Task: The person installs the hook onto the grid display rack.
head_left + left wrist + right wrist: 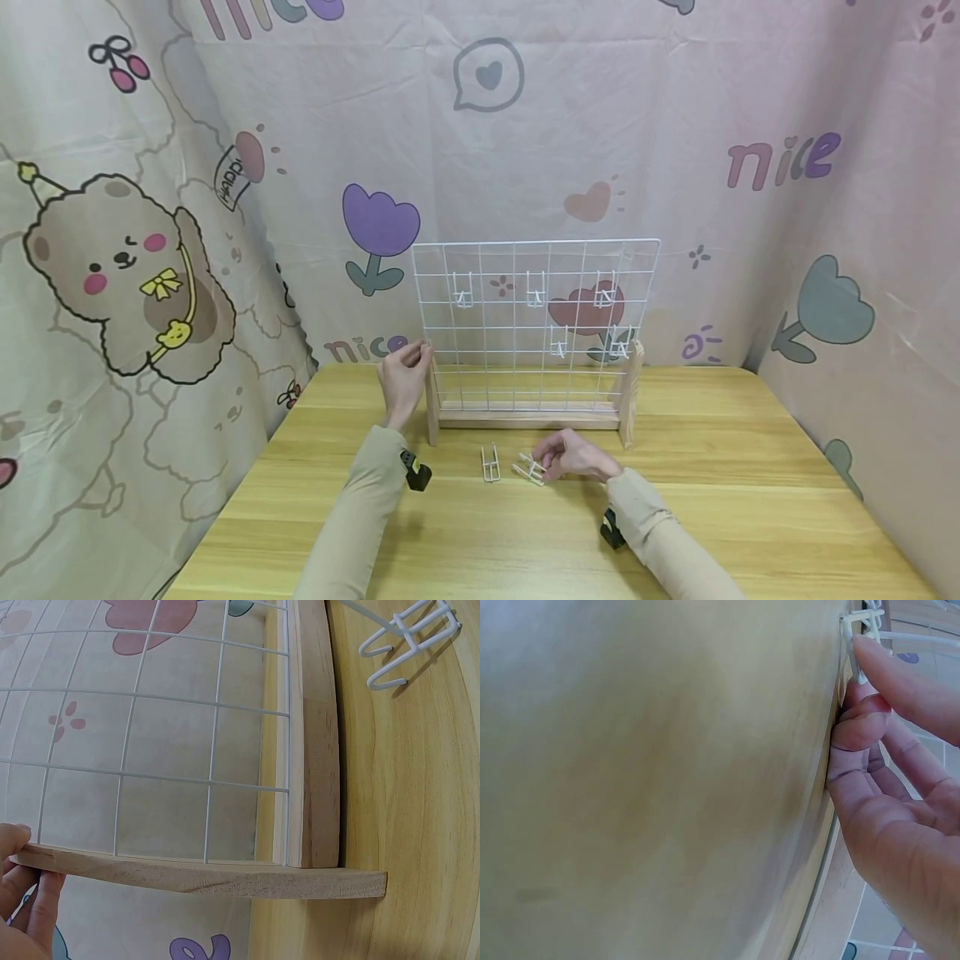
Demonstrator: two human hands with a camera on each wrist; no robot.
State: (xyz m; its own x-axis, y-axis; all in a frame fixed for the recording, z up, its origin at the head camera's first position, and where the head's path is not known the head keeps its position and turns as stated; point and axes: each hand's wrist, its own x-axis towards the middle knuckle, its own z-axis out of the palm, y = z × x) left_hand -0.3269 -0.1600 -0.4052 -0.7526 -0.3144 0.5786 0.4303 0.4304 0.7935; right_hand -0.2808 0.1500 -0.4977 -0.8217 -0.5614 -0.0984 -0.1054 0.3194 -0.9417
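A white wire grid panel (525, 328) stands upright in a wooden base (525, 419) on the table. My left hand (403, 375) grips the top of the stand's left wooden post (202, 876), fingers and thumb on either side of it. In front of the base, low over the tabletop, my right hand (573, 456) pinches a white wire hook (529, 469) between thumb and fingers; the right wrist view shows the hook (864, 616) at the fingertips. A second white hook (491, 464) lies on the table to the left of the pinched one.
Several white hooks hang on the grid, among them an upper left hook (462, 297) and a lower right hook (620, 348). The wooden table (480, 542) stretches in front, with a patterned curtain (487, 150) behind and at both sides.
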